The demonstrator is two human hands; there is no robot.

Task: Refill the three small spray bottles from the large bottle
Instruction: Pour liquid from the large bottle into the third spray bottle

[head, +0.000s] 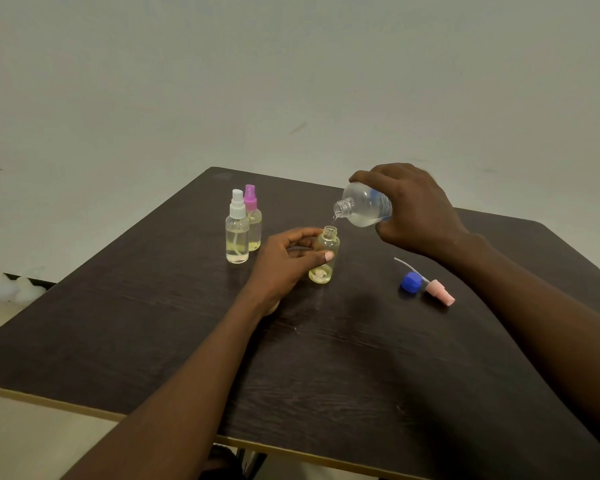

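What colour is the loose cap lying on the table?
Blue, seen in the head view: the cap lies beside the pink sprayer.

One head-worn wide-angle view looks forward and down from above the near edge of the dark surface point(326, 358), close over it, facing the pale wall point(291, 81).

I sit at a dark brown wood-grain table point(326, 358) with a pale edge strip, facing a plain grey-white wall point(291, 81) (faintly scuffed); pale floor point(32, 445) lies below.
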